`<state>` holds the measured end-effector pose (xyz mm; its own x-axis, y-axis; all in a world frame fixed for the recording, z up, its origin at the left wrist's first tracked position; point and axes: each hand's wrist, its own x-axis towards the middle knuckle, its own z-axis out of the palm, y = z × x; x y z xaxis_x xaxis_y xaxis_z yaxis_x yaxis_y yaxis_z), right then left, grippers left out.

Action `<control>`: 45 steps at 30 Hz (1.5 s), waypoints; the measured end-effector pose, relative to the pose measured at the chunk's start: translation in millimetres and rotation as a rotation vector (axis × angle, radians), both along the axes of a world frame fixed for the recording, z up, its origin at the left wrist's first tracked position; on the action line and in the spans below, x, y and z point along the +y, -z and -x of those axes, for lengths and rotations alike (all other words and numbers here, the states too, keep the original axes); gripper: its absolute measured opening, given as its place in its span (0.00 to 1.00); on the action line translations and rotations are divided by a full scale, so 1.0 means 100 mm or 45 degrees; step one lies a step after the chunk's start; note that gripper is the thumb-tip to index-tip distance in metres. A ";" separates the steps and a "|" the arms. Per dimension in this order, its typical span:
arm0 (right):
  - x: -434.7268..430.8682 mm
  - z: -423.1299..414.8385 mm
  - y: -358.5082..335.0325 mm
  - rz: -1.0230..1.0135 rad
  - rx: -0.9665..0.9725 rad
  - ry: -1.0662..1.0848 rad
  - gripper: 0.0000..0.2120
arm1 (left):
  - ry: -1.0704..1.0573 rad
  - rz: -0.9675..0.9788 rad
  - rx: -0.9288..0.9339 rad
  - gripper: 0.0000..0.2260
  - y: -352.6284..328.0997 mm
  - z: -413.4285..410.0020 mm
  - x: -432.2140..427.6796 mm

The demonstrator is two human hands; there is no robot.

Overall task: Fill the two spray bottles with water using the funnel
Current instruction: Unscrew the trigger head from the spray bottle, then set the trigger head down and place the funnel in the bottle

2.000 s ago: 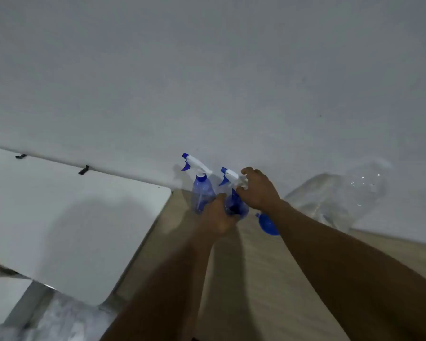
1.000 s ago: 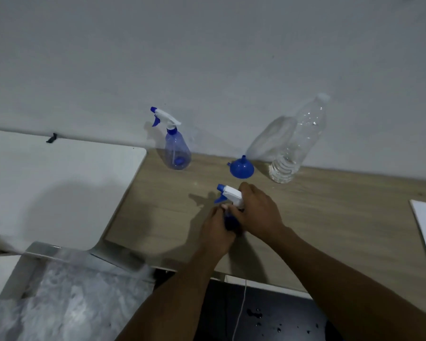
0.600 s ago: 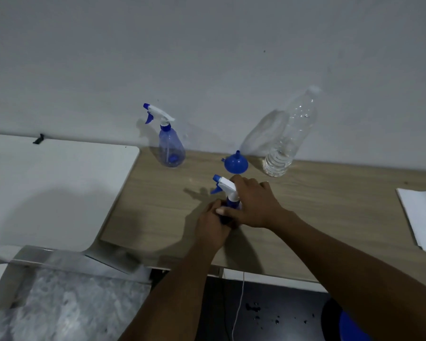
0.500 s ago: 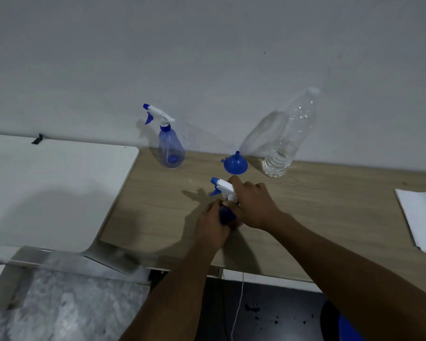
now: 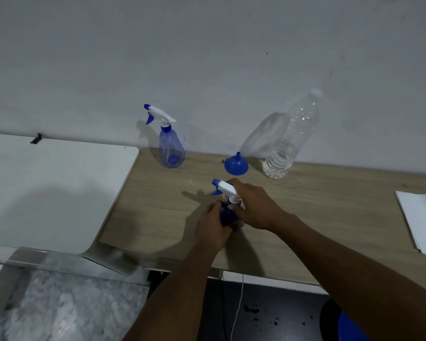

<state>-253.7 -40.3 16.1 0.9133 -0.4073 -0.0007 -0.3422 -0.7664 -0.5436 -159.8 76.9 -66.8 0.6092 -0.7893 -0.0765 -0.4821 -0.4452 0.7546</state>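
Note:
A blue spray bottle (image 5: 227,214) stands mid-table between my hands. My left hand (image 5: 213,226) wraps its body, hiding most of it. My right hand (image 5: 253,205) grips the white spray head (image 5: 225,187) at the neck. A second blue spray bottle (image 5: 170,151) with its white trigger head stands upright by the wall at the back left. The blue funnel (image 5: 236,164) rests mouth-down on the table, spout up, behind my hands. A tall clear water bottle (image 5: 289,141) with a white cap stands to the funnel's right, water only in its lower part.
The wooden table (image 5: 330,212) runs along a white wall. A white board (image 5: 47,190) adjoins it on the left. Folded white paper (image 5: 421,217) lies at the right edge. Below the front edge are a dark floor, a thin white cable (image 5: 237,308) and a blue object (image 5: 349,328).
Both hands carried the nearer spray bottle from beside the other one at the wall to mid-table. In the last half second the hands stayed on it with only slight shifts of the right hand.

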 end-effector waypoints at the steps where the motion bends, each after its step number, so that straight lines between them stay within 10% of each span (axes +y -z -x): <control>1: 0.02 -0.01 -0.01 -0.118 -0.032 -0.001 0.25 | -0.003 0.003 0.029 0.22 0.00 0.00 0.00; 5: 0.01 0.03 -0.07 -0.422 -0.088 -0.049 0.30 | 0.000 0.024 0.050 0.21 -0.01 0.00 0.01; 11: 0.04 -0.06 0.08 -0.164 -0.112 0.177 0.13 | -0.023 -0.006 0.076 0.24 -0.04 0.01 0.00; 23: -0.28 0.13 -1.11 -1.620 -0.809 0.621 0.18 | -0.085 0.029 0.088 0.24 -0.04 0.04 0.00; 27: -0.65 0.33 -1.43 -1.343 -0.777 0.624 0.19 | -0.097 0.058 0.122 0.26 -0.06 0.07 0.00; 33: -0.48 0.21 -0.57 -0.296 0.219 0.434 0.22 | -0.090 0.038 0.114 0.27 -0.07 0.06 0.00; 37: -0.44 0.27 0.39 -0.068 0.541 0.577 0.24 | -0.115 0.055 0.081 0.25 -0.10 0.06 0.01; 45: -0.80 -0.34 0.33 0.129 0.315 0.628 0.25 | -0.158 0.035 0.155 0.26 0.00 0.04 -0.02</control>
